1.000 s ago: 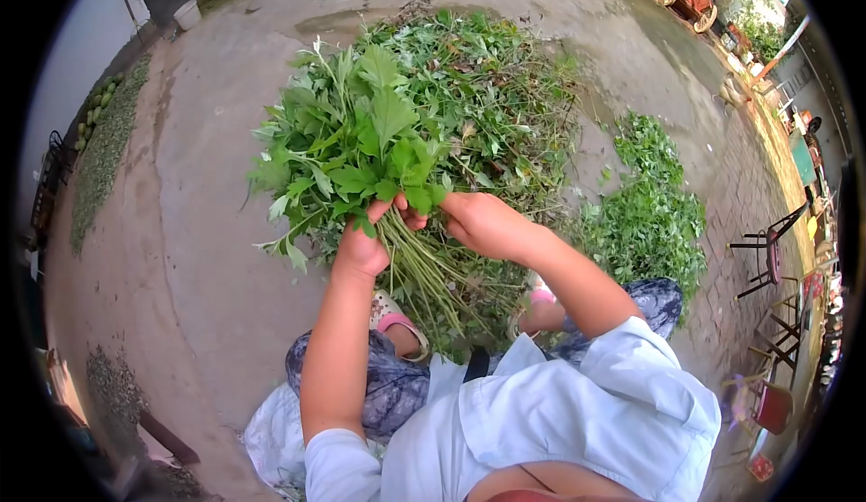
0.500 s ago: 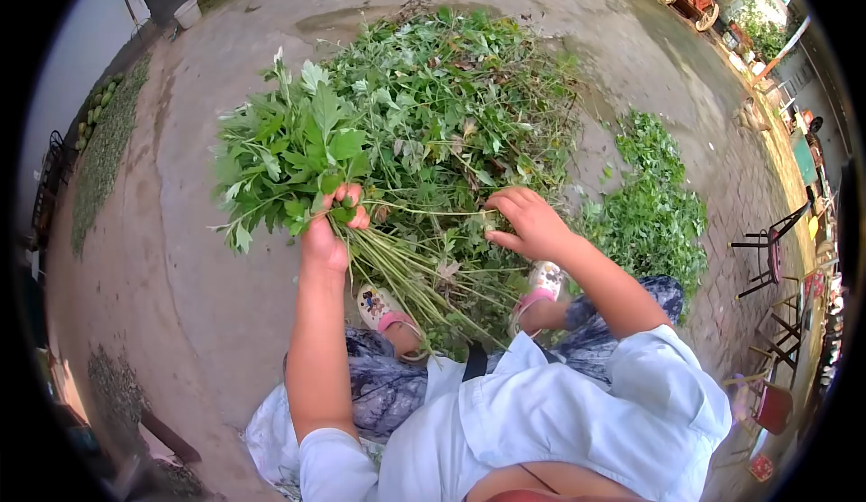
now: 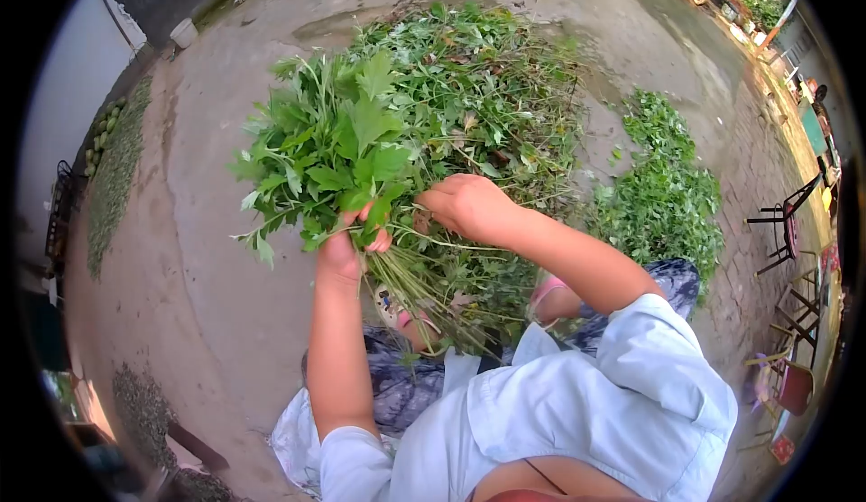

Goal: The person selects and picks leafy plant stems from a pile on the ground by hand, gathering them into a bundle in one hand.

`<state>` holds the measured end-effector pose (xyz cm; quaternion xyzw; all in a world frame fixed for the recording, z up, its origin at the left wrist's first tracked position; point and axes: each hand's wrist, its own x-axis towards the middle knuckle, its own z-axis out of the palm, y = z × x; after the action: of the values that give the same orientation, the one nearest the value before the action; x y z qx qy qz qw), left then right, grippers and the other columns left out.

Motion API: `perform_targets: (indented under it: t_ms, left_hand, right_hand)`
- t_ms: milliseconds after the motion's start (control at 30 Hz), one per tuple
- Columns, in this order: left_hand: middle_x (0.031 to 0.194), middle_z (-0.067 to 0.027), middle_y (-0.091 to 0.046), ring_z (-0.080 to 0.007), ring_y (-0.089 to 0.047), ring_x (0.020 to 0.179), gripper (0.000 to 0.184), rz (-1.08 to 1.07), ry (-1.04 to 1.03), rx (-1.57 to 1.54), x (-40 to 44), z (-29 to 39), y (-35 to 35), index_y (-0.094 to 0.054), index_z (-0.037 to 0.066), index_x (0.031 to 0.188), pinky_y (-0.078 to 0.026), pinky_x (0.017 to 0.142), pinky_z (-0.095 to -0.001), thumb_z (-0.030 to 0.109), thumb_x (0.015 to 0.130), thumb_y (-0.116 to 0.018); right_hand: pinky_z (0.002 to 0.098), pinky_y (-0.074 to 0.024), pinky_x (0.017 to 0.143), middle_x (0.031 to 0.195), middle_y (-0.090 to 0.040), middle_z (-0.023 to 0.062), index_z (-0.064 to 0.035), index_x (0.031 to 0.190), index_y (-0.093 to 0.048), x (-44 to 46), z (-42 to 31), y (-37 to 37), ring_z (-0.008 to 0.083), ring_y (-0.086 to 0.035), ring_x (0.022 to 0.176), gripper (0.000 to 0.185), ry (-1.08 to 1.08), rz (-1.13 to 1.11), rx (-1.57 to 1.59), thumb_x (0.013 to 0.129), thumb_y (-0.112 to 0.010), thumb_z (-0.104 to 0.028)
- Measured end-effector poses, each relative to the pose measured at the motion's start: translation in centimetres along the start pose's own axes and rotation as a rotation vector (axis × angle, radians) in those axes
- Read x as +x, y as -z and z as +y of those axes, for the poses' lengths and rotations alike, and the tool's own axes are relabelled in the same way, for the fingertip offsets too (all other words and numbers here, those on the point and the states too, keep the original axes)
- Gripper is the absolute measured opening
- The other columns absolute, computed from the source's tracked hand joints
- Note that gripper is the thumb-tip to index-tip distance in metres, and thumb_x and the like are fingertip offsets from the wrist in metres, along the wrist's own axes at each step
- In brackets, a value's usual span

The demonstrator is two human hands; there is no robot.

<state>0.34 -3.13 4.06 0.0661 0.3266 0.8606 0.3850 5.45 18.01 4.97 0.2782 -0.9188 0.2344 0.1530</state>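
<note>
A thick bunch of leafy green stems [image 3: 338, 137] is gripped in my left hand [image 3: 356, 242], the fingers wrapped round it just below the leaves. Its bare stalks fan down and to the right toward my feet. My right hand [image 3: 474, 209] is closed with its fingertips pinched together at the right edge of the bunch; what they hold is hidden behind the fingers. Beyond both hands lies a large heap of cut greenery [image 3: 487, 87] on the ground, with some brown leaves in it.
A smaller pile of green leaves [image 3: 658, 177] lies to the right. Chairs [image 3: 787, 218] stand along the right side. Far left are a white bucket [image 3: 184, 33], a strip of spread plant matter [image 3: 117, 177] and melon-like green produce [image 3: 104, 132]. My clog [image 3: 388, 305] is below the stalks.
My right hand has moved left, from a stem drawn out to the side to the edge of the bunch. The left hand and bunch have shifted slightly right in view.
</note>
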Motion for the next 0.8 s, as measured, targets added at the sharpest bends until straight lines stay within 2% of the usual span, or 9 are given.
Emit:
perform_targets:
  t_ms: [67,200,267,333,400,467,600,667,800]
  left_hand:
    - [0.070,-0.0055,-0.046,-0.0126,-0.038,0.040,0.022,0.045,-0.028,0.028,0.0,0.1,0.2,-0.041,0.011,0.068,-0.031,0.046,-0.0269,0.026,0.080,-0.051]
    - [0.067,-0.0046,-0.046,-0.0126,-0.036,0.040,0.022,0.067,0.007,0.031,-0.2,0.0,0.3,-0.041,0.011,0.067,-0.031,0.046,-0.0269,0.025,0.080,-0.051]
    - [0.067,-0.0041,-0.045,-0.0124,-0.035,0.041,0.021,0.081,0.000,0.039,-0.3,0.0,0.1,-0.042,0.011,0.067,-0.030,0.046,-0.0268,0.025,0.079,-0.051]
    - [0.067,-0.0038,-0.045,-0.0124,-0.035,0.041,0.021,0.084,-0.009,0.053,-0.3,0.1,-0.1,-0.042,0.011,0.067,-0.030,0.046,-0.0266,0.025,0.079,-0.051]
    - [0.067,-0.0035,-0.045,-0.0124,-0.036,0.042,0.021,0.085,-0.019,0.071,-0.2,0.1,-0.5,-0.042,0.011,0.067,-0.030,0.046,-0.0265,0.025,0.079,-0.051]
    - [0.067,-0.0030,-0.045,-0.0124,-0.036,0.042,0.020,0.124,0.000,0.082,-0.1,0.0,-0.8,-0.042,0.011,0.067,-0.030,0.047,-0.0265,0.024,0.079,-0.051]
    - [0.067,-0.0025,-0.044,-0.0125,-0.037,0.042,0.021,0.089,0.006,0.054,0.1,0.0,-0.6,-0.041,0.011,0.067,-0.030,0.047,-0.0266,0.024,0.079,-0.052]
    - [0.066,-0.0023,-0.043,-0.0124,-0.037,0.043,0.021,0.154,0.016,0.071,0.1,0.0,-1.0,-0.041,0.011,0.067,-0.030,0.047,-0.0269,0.024,0.078,-0.053]
    - [0.064,-0.0024,-0.043,-0.0122,-0.037,0.043,0.021,0.174,-0.044,0.109,-0.1,0.3,-0.3,-0.041,0.011,0.066,-0.030,0.046,-0.0266,0.024,0.078,-0.053]
  right_hand:
    - [0.0395,-0.0440,0.063,0.072,-0.055,0.0111,-0.0052,0.088,-0.054,-0.8,0.6,0.1,0.0308,-0.054,0.074,0.014,-0.003,-0.040,-0.003,0.077,-0.051,-0.014]
    - [0.0371,-0.0446,0.070,0.087,-0.055,0.0153,-0.0006,0.095,-0.054,-1.2,0.5,0.8,0.0324,-0.054,0.080,0.019,-0.041,-0.046,0.400,0.082,-0.048,-0.013]
    - [0.0362,-0.0445,0.071,0.091,-0.056,0.0152,0.0002,0.095,-0.054,-0.9,0.4,0.8,0.0309,-0.054,0.080,0.019,0.004,0.195,0.418,0.082,-0.049,-0.012]
    - [0.0345,-0.0442,0.068,0.090,-0.057,0.0142,-0.0002,0.094,-0.054,-0.7,-0.1,2.0,0.0277,-0.056,0.079,0.018,-0.052,0.220,0.359,0.084,-0.046,-0.013]
    - [0.0322,-0.0435,0.064,0.080,-0.059,0.0124,-0.0015,0.092,-0.054,-0.7,-0.8,3.5,0.0238,-0.056,0.071,0.019,-0.471,0.027,0.571,0.086,-0.043,-0.016]
    - [0.0305,-0.0426,0.061,0.070,-0.059,0.0099,-0.0027,0.090,-0.055,-0.7,-0.3,3.5,0.0219,-0.055,0.063,0.020,-0.501,0.030,0.740,0.087,-0.042,-0.018]
    - [0.0330,-0.0432,0.058,0.065,-0.056,0.0088,-0.0044,0.088,-0.056,-1.0,0.1,3.8,0.0209,-0.055,0.061,0.017,-0.311,-0.131,0.523,0.085,-0.048,-0.019]
    - [0.0383,-0.0427,0.060,0.074,-0.056,0.0131,-0.0063,0.089,-0.054,-1.6,0.5,4.3,0.0304,-0.054,0.068,0.017,-0.122,-0.266,0.185,0.082,-0.049,-0.021]
    - [0.0429,-0.0434,0.063,0.074,-0.055,0.0113,-0.0081,0.086,-0.052,-4.8,3.6,6.9,0.0314,-0.055,0.073,0.015,-0.305,-0.436,-0.178,0.079,-0.051,-0.021]
